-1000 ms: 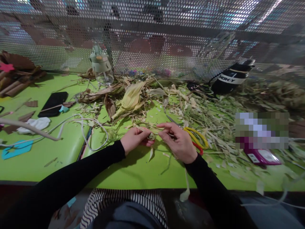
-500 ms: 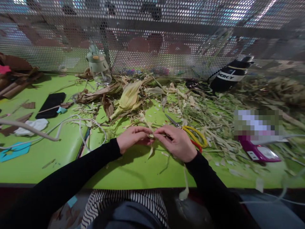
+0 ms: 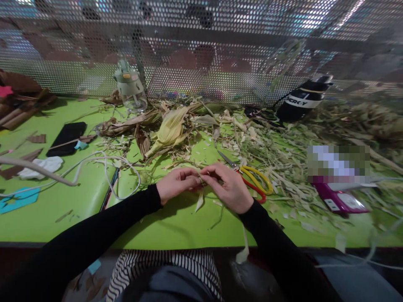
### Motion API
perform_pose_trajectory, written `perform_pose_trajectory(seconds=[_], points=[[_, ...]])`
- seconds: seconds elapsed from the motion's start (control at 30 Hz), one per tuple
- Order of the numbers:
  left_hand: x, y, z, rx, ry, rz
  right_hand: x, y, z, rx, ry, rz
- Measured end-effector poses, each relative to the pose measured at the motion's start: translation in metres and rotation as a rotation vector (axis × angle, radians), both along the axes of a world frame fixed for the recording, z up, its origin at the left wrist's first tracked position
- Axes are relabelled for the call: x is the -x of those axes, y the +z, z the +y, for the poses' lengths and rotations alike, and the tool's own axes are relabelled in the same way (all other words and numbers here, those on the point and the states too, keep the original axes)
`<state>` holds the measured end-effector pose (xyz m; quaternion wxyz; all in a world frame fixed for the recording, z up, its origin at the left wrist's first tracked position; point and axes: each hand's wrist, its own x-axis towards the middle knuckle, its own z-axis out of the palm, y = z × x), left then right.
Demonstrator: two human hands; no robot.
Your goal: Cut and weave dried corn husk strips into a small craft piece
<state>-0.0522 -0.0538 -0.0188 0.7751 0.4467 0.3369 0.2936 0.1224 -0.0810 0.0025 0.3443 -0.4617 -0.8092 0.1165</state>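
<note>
My left hand (image 3: 176,184) and my right hand (image 3: 229,188) meet fingertip to fingertip just above the green table (image 3: 185,233). Both are closed in a pinch on a thin, pale strip of corn husk (image 3: 199,202), whose loose end hangs below the fingers; most of the rest is hidden by them. Beside my right hand lie scissors (image 3: 262,182) with yellow and red handles. A yellowish bundle of corn husk (image 3: 171,128) rests beyond my hands, among dry leaves and shreds.
Husk scraps (image 3: 286,172) cover the right side. A black bottle (image 3: 300,102) and a clear-based bottle (image 3: 130,88) stand at the back by a perforated screen (image 3: 204,75). Leftward are a black phone (image 3: 66,138) and a white cable (image 3: 110,180). A purple power strip (image 3: 340,199) lies right.
My right hand has shifted slightly left, uncovering more of the red scissor handle. My fingertips have closed around the husk piece, so less of it shows between them.
</note>
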Motion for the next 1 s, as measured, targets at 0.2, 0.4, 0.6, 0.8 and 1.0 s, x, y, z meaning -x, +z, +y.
perform_pose_trajectory(seconds=[0.2,0.4,0.6,0.8,1.0], points=[[-0.0005,0.0022,0.0,0.021,0.056,-0.026,-0.006,0.0034,0.0019,0.009,-0.147,0.086],[-0.0007,0.0045,-0.0001,0.092,0.073,-0.045,-0.0095,0.0001,0.0045,0.123,-0.097,0.139],[-0.0009,0.0021,-0.0004,0.076,0.075,-0.066,-0.0049,-0.0022,0.0043,0.044,-0.027,0.087],[0.0006,-0.0026,0.0009,0.01,0.093,-0.102,-0.0033,-0.0009,0.0025,0.007,0.031,0.119],[-0.0008,-0.004,-0.0006,0.034,0.064,-0.146,-0.0046,-0.0035,0.0034,0.043,-0.055,0.198]])
